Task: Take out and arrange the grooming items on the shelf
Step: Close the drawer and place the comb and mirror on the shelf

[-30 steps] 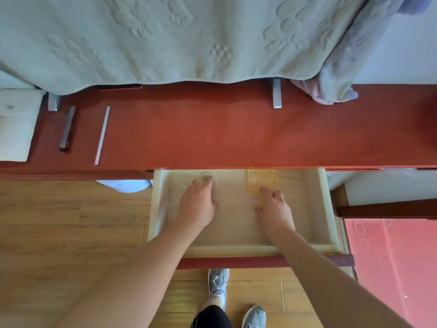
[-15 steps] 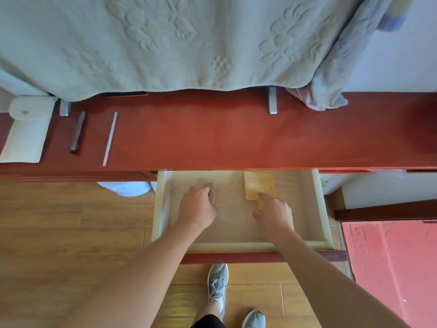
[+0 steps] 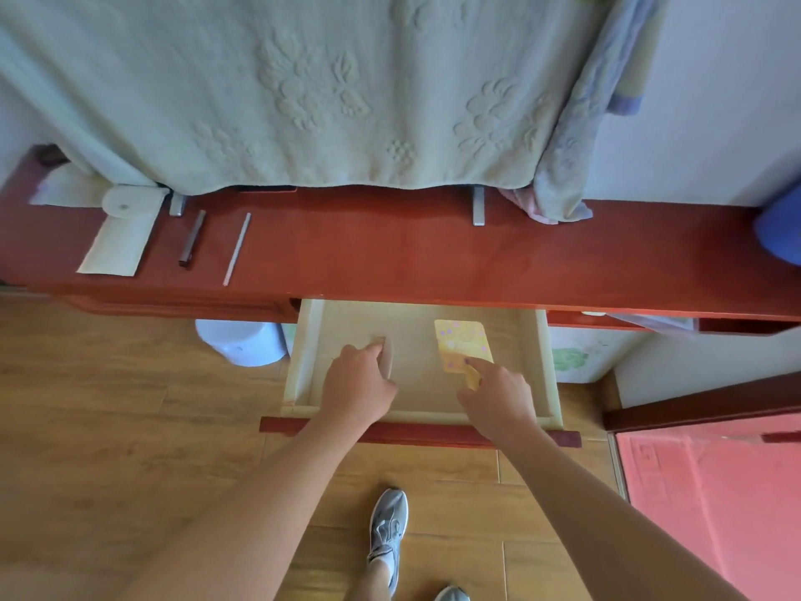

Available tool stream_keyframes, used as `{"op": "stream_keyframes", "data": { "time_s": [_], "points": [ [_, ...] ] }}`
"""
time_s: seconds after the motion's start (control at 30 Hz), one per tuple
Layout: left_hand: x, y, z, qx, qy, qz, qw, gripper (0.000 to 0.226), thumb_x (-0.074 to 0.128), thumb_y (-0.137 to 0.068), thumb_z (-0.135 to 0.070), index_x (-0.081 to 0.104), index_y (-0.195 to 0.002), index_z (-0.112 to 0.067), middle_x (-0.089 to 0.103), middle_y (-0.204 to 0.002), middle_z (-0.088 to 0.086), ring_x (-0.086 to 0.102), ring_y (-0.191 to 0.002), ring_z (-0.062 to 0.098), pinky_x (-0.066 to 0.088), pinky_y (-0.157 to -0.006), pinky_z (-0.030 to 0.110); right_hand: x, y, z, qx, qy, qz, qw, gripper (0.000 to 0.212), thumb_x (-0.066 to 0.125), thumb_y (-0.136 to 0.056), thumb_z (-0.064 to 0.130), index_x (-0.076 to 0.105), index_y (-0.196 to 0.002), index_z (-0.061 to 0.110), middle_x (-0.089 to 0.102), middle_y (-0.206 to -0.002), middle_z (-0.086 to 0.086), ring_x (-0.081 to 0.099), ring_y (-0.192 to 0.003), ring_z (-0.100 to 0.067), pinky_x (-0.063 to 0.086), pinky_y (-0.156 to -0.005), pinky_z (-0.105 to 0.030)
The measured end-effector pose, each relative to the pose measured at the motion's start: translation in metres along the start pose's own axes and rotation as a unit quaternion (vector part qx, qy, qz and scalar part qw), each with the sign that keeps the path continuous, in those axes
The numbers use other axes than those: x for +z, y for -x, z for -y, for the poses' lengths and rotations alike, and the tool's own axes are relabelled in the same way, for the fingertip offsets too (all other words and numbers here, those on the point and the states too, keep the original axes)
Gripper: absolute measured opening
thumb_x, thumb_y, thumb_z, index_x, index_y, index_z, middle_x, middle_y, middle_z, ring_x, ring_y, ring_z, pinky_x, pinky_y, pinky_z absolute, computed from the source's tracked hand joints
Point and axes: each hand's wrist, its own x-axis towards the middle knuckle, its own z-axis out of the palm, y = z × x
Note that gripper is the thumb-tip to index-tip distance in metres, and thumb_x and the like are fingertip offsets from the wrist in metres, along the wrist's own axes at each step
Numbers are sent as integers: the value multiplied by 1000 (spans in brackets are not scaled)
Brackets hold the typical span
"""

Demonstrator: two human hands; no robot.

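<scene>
We look down into an open drawer [image 3: 305,353] pulled out from under a long red shelf [image 3: 390,258], and both of the person's hands are inside it. The left hand [image 3: 359,383] is in the drawer's left half, its fingers curled round a small beige brush [image 3: 388,353]. The brush's far end, with fine dark teeth, pokes out past the knuckles. The right hand [image 3: 498,396] is in the right half. Its index fingertip is set on the near edge of a yellow paddle [image 3: 461,342] with purple spots, which lies flat on the drawer floor. The paddle's short handle runs under that hand and the other fingers are bent, so we cannot tell whether they pinch the handle or only hover over it. The 2 items lie well apart.

On the shelf's left end we see 3 things side by side, none touching: a white flap pouch [image 3: 121,236], a dark stick [image 3: 192,238] just right of it, and a thin white stick [image 3: 237,249] right of that. A pale green embossed towel [image 3: 303,93] hangs down to the shelf's back edge. Under the shelf, left of the drawer, stands a pale blue bucket [image 3: 240,342]. On the wooden floor [image 3: 108,427] below the drawer is 1 grey shoe [image 3: 388,527].
</scene>
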Motion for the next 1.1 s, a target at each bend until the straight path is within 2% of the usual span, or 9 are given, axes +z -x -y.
{"op": "stream_keyframes", "data": {
  "time_s": [0.1, 0.2, 0.37, 0.5, 0.6, 0.73, 0.93, 1.1],
  "points": [
    [-5, 19, -6, -5, -1, -18, 1000, 44, 63, -77, -20, 60, -121, -25, 49, -88, 2, 57, -76, 25, 50, -64, 31, -10, 20, -4, -14, -2, -3, 1000, 57, 56, -79, 23, 54, -135, 37, 68, -81, 0, 60, -66, -20, 51, -62, -27],
    [-9, 33, -13, -8, 1, -31, 999, 45, 63, -78, -20, 60, -123, -24, 49, -90, 3, 57, -78, 25, 49, -65, 32, -17, 33, -7, -24, -7, -13, 1000, 59, 55, -78, 22, 54, -135, 37, 70, -85, -1, 61, -65, -22, 51, -60, -28],
    [-17, 34, -23, -3, 10, -54, 998, 47, 62, -80, -20, 59, -126, -26, 48, -91, 2, 56, -79, 25, 53, -68, 34, -35, 33, 1, -48, -24, -29, 998, 59, 56, -80, 20, 51, -137, 35, 61, -67, 4, 53, -55, -11, 33, -44, -20],
    [-31, 5, -31, 5, 15, -63, 998, 40, 62, -79, -19, 61, -118, -24, 47, -90, 1, 54, -79, 24, 52, -66, 35, -51, 11, 19, -63, -6, -44, 997, 60, 57, -81, 21, 49, -139, 34, 63, -77, 2, 53, -66, -17, 38, -58, -24],
    [-44, -28, -35, 17, 10, -73, 997, 32, 63, -75, -18, 62, -107, -21, 49, -90, 3, 55, -81, 25, 44, -62, 31, -57, -17, 34, -60, -3, -51, 997, 60, 56, -82, 21, 48, -140, 33, 67, -90, -3, 53, -73, -20, 41, -64, -26],
    [-58, -78, -38, 21, 5, -69, 997, 28, 62, -75, -16, 63, -104, -17, 47, -87, 5, 53, -80, 27, 46, -66, 34, -62, -59, 55, -57, -16, -58, 997, 60, 56, -82, 18, 48, -141, 29, 64, -107, -7, 59, -95, -25, 46, -75, -28],
    [-61, -150, -40, 26, -18, -47, 998, 34, 65, -76, -23, 61, -109, -18, 46, -89, 3, 49, -77, 24, 46, -66, 35, -62, -126, 82, -36, -8, -63, 997, 62, 55, -80, 17, 48, -141, 28, 64, -114, -7, 59, -101, -25, 44, -81, -29],
    [-57, -169, -41, 33, -16, -44, 998, 29, 63, -76, -23, 61, -105, -17, 46, -89, 3, 51, -80, 25, 46, -66, 35, -56, -146, 88, -33, -3, -62, 998, 60, 55, -81, 19, 48, -140, 28, 62, -117, -9, 58, -104, -27, 45, -85, -31]
  ]
}}
